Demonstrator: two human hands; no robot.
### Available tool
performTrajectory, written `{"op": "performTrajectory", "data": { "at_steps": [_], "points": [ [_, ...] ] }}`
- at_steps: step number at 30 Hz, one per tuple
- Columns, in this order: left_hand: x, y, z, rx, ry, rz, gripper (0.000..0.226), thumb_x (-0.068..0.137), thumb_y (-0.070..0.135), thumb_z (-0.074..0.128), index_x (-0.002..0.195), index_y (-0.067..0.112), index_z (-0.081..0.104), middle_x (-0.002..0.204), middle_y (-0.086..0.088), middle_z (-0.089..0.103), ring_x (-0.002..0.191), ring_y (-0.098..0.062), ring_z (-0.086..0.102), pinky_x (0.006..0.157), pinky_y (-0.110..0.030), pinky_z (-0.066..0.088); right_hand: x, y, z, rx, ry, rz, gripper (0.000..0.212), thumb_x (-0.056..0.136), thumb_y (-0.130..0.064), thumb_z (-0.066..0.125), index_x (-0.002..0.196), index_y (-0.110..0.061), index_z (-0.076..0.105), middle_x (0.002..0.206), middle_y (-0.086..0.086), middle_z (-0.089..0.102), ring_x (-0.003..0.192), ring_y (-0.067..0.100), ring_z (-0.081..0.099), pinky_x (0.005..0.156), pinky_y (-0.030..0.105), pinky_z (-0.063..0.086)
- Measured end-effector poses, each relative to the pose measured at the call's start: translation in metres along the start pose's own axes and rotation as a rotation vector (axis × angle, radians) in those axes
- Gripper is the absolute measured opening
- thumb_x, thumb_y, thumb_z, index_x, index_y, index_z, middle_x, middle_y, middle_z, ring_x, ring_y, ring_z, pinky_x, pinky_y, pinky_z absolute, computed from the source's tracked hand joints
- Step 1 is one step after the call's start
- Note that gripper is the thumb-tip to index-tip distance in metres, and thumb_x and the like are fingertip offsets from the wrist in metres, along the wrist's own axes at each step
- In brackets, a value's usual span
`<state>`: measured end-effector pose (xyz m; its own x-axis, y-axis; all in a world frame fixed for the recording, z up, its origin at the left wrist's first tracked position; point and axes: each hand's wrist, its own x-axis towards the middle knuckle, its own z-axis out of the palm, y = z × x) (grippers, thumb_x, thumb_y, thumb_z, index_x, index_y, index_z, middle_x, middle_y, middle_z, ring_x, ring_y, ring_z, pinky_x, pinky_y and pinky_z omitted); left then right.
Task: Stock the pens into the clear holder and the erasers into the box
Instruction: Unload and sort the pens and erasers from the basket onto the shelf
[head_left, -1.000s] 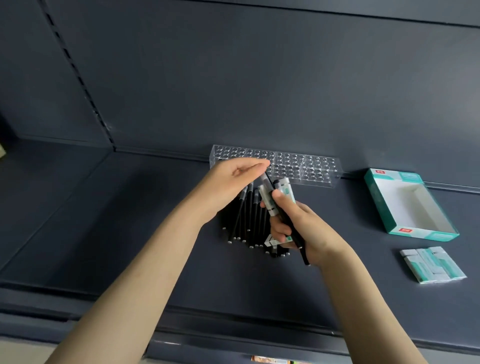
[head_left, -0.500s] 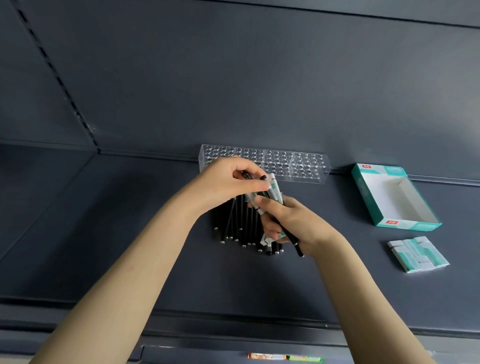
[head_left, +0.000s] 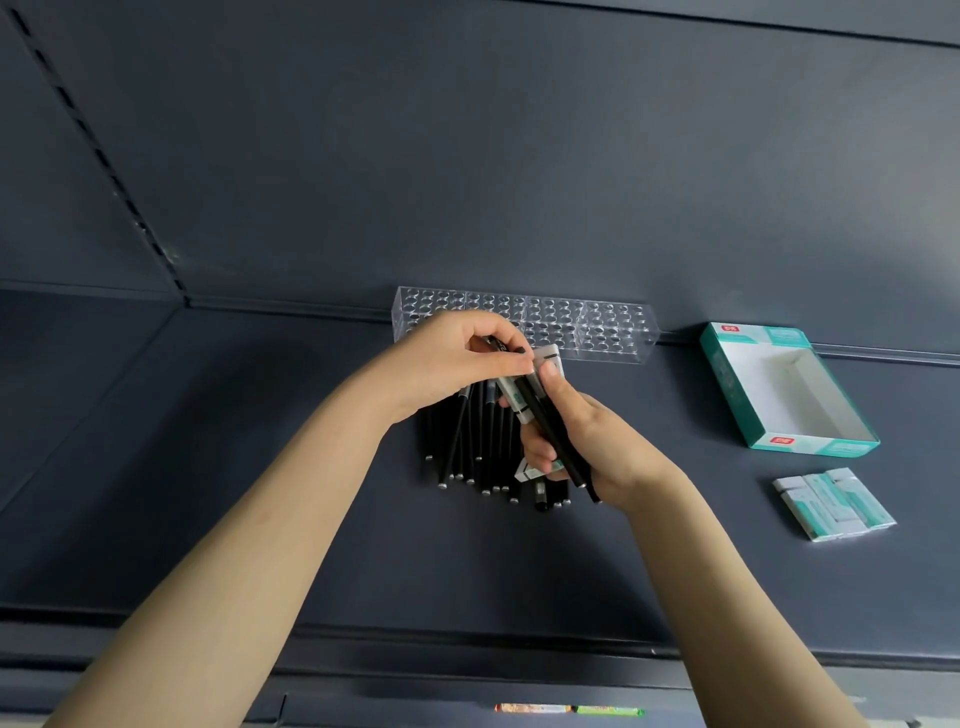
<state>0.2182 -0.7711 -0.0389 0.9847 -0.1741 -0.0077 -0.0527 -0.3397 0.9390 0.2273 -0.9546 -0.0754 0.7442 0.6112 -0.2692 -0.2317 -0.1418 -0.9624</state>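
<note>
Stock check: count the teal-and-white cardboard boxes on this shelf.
1. The open teal-and-white cardboard box lies right of the clear plastic pen holder, behind the stack of white-and-teal erasers. None seems hidden.

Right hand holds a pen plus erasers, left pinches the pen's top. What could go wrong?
1. The right hand grips a pen and erasers together; if the left hand pulls the pen free, an eraser could slip onto the pen pile.
2. The clear holder has small holes, partly hidden behind the left hand, so insertion may miss.
</note>
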Motion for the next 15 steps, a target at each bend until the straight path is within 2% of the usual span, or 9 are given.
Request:
{"op": "performTrajectory", "data": {
  "at_steps": [5, 8, 10, 12, 15],
  "points": [
    [0.003, 0.000, -0.005, -0.015, -0.009, 0.015, 0.009, 0.087, 0.018, 0.072, 0.095, 0.014, 0.072, 0.082, 0.006, 0.069, 0.079, -0.003, 0.063, 0.075, -0.014, 0.047, 0.000, 0.001, -0.004, 0.014, -0.014, 0.038, 0.060, 0.100, -0.058, 0.028, 0.115, -0.008, 0.059, 0.057, 0.005, 0.049, 0.050, 0.016, 0.039, 0.051, 0.024, 0.035],
    [0.003, -0.002, -0.009, -0.064, 0.027, 0.028, 0.010, 0.088, 0.014, 0.070, 0.098, 0.014, 0.072, 0.083, 0.013, 0.067, 0.080, 0.001, 0.060, 0.076, -0.010, 0.045, 0.000, 0.003, -0.007, -0.043, 0.030, 0.037, 0.068, 0.101, -0.058, 0.033, 0.112, 0.005, 0.056, 0.063, 0.009, 0.051, 0.053, 0.019, 0.039, 0.053, 0.028, 0.031],
    [0.004, -0.004, -0.012, -0.104, 0.056, 0.026, 0.011, 0.089, 0.013, 0.068, 0.100, 0.016, 0.071, 0.083, 0.014, 0.066, 0.080, 0.002, 0.059, 0.077, -0.010, 0.044, -0.001, 0.004, -0.008, 0.005, 0.066, 0.026, 0.058, 0.101, -0.053, 0.037, 0.106, 0.002, 0.054, 0.061, 0.005, 0.051, 0.050, 0.016, 0.039, 0.048, 0.026, 0.027],
    [0.005, -0.007, -0.013, -0.151, 0.081, 0.020, 0.013, 0.091, 0.011, 0.066, 0.102, 0.017, 0.070, 0.085, 0.014, 0.067, 0.083, 0.000, 0.059, 0.082, -0.014, 0.046, 0.000, 0.005, -0.007, 0.065, 0.107, 0.005, 0.041, 0.101, -0.049, 0.042, 0.095, -0.010, 0.052, 0.062, 0.003, 0.050, 0.050, 0.016, 0.038, 0.048, 0.026, 0.024],
    [0.004, -0.012, -0.010, -0.276, 0.100, 0.021, 0.017, 0.092, 0.006, 0.063, 0.104, 0.017, 0.069, 0.096, 0.007, 0.069, 0.094, -0.008, 0.061, 0.098, -0.029, 0.047, 0.001, 0.004, -0.003, 0.078, 0.200, -0.011, 0.031, 0.100, -0.047, 0.046, 0.088, -0.019, 0.056, 0.068, 0.001, 0.053, 0.053, 0.013, 0.047, 0.046, 0.022, 0.037]
  ]
}}
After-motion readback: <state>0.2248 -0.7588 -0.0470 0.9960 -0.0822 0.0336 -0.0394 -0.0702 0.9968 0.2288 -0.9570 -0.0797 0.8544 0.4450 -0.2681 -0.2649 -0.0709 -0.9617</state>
